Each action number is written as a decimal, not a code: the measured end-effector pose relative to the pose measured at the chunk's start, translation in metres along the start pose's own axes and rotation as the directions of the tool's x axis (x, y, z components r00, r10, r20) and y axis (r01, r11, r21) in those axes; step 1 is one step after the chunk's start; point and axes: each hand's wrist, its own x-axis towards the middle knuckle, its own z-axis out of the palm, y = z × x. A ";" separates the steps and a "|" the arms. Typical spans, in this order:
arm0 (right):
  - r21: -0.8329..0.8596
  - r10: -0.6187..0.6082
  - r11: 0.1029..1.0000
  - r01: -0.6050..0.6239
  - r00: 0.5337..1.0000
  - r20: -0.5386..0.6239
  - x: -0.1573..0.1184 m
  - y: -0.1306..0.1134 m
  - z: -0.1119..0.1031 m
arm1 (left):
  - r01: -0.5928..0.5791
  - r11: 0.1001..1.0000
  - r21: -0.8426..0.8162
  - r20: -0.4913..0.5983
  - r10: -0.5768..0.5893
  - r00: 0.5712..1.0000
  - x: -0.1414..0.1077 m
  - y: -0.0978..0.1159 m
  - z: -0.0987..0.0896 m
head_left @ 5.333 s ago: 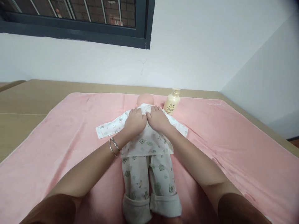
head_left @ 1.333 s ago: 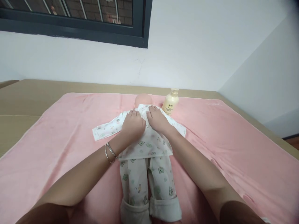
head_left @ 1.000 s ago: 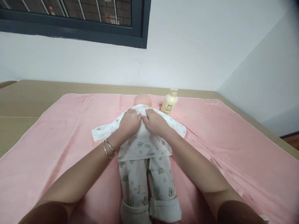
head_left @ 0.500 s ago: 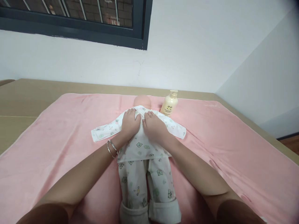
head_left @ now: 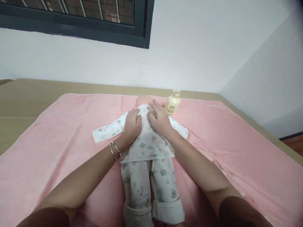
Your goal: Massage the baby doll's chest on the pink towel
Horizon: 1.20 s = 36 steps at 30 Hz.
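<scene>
A baby doll lies on a pink blanket, its bare head at the far end. It is dressed in a white printed top with both sleeves spread out and matching trousers with turned-up cuffs. My left hand lies on the left side of the doll's upper body, fingers stretched toward the shoulder. On the right shoulder, close to the neck, rests my right hand with its fingers apart. Both palms are hidden against the cloth. A bangle circles my left wrist.
A pale yellow pump bottle stands just beyond my right hand, beside the doll's head. The pink blanket covers most of the wooden table. A white wall and a dark window frame are behind it.
My right hand has moved up from the middle of the chest to the doll's right-side shoulder, its fingers spreading. My left hand has hardly moved.
</scene>
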 end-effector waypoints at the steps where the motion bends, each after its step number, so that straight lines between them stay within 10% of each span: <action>1: -0.005 -0.024 1.000 0.024 0.999 -0.047 0.000 -0.003 -0.003 | 0.012 0.999 -0.033 -0.015 -0.012 1.000 -0.001 0.000 0.000; 5: -0.043 -0.025 0.999 0.021 0.995 -0.100 -0.005 -0.012 -0.001 | 0.054 0.991 -0.123 -0.044 -0.060 0.997 -0.002 0.000 -0.001; 10: -0.114 0.033 0.993 -0.014 0.985 0.168 -0.007 -0.017 0.008 | 0.062 0.991 -0.120 -0.029 -0.066 0.997 -0.001 0.000 -0.001; 16: -0.087 0.089 0.992 -0.087 0.996 0.014 -0.002 -0.018 -0.003 | 0.088 0.988 -0.128 -0.026 -0.092 0.995 0.000 -0.001 0.000; 23: -0.241 0.172 0.966 -0.092 0.926 0.336 -0.003 -0.019 0.000 | 0.092 0.989 -0.115 -0.020 -0.094 0.995 0.001 0.000 -0.001; 36: -0.029 0.181 0.984 -0.178 0.969 0.169 0.005 -0.020 -0.014 | 0.118 0.985 -0.124 -0.018 -0.121 0.993 0.000 0.002 -0.003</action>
